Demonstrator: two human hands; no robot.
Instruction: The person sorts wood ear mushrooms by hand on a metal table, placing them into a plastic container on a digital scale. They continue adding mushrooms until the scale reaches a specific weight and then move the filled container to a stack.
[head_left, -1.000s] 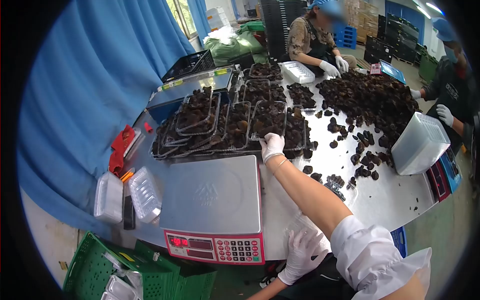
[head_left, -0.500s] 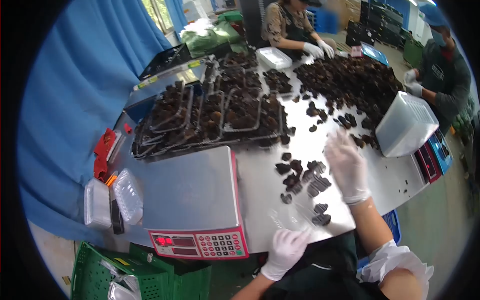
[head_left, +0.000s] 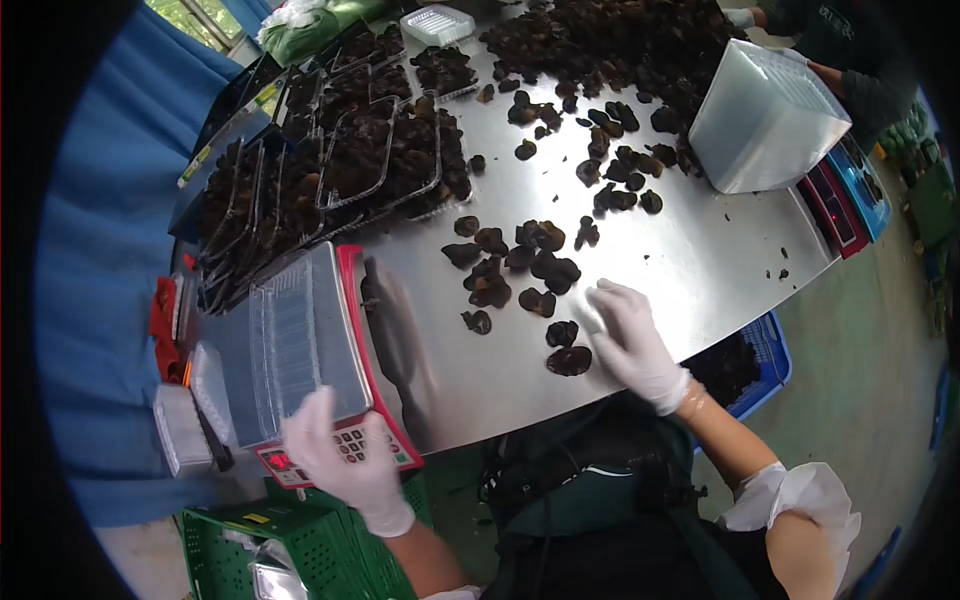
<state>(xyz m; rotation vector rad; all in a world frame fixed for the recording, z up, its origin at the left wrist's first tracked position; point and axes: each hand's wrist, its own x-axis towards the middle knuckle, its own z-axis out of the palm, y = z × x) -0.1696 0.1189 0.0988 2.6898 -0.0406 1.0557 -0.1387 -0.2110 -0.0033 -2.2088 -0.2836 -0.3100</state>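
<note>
My left hand (head_left: 345, 455), in a white glove, is over the front edge of the scale (head_left: 345, 345), its fingers apart and nothing in them. A clear plastic tray (head_left: 285, 320) lies on the scale's metal plate just beyond those fingers. My right hand (head_left: 632, 345), also gloved, hovers over the metal table (head_left: 430, 380) with fingers spread and nothing held. Left of it are two dark fungus pieces (head_left: 568, 361), and several more dark pieces (head_left: 490, 283) lie farther left and back.
Filled trays (head_left: 365, 155) stand at the back left. A large dark heap (head_left: 610, 45) covers the back. Stacked clear containers (head_left: 765, 120) and another scale (head_left: 835, 205) are at the right, near a co-worker (head_left: 850, 60). Green crates (head_left: 250, 540) and a blue crate (head_left: 765, 365) are below.
The view has shifted. My left hand has moved from the table's front edge to the scale, where a clear tray now lies. My right hand is lower, closer to the front pieces.
</note>
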